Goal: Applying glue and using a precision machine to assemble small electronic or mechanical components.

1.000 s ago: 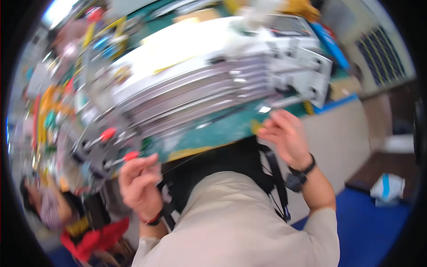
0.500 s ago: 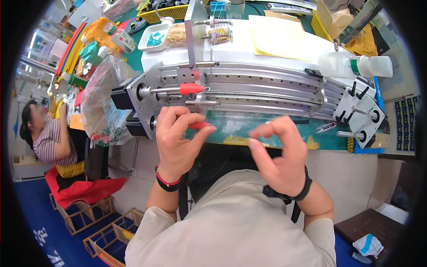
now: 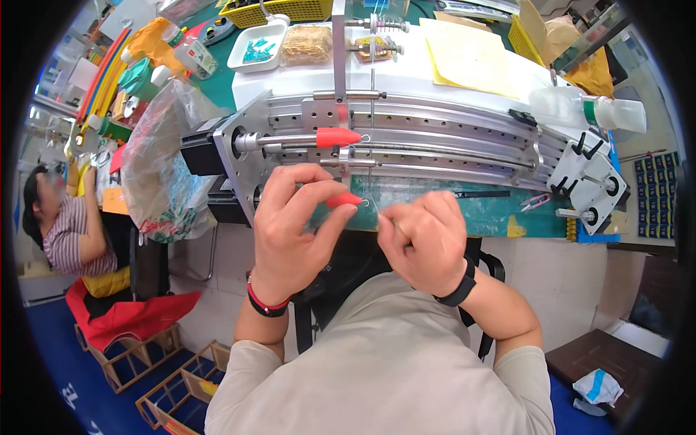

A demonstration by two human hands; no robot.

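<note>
Thread [image 3: 376, 206] was pinched in the right hand [image 3: 426, 235] while the left hand [image 3: 291, 226] gripped a red cone [image 3: 344, 200] near the table's [image 3: 482, 216] front edge.

Smooth plastic cone [image 3: 344, 199], shiny metal rail [image 3: 428, 120]

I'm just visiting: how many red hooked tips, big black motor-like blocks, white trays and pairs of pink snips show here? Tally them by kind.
Red hooked tips: 2
Black motor-like blocks: 2
White tray: 1
Pink snips: 1
Total: 6
</note>
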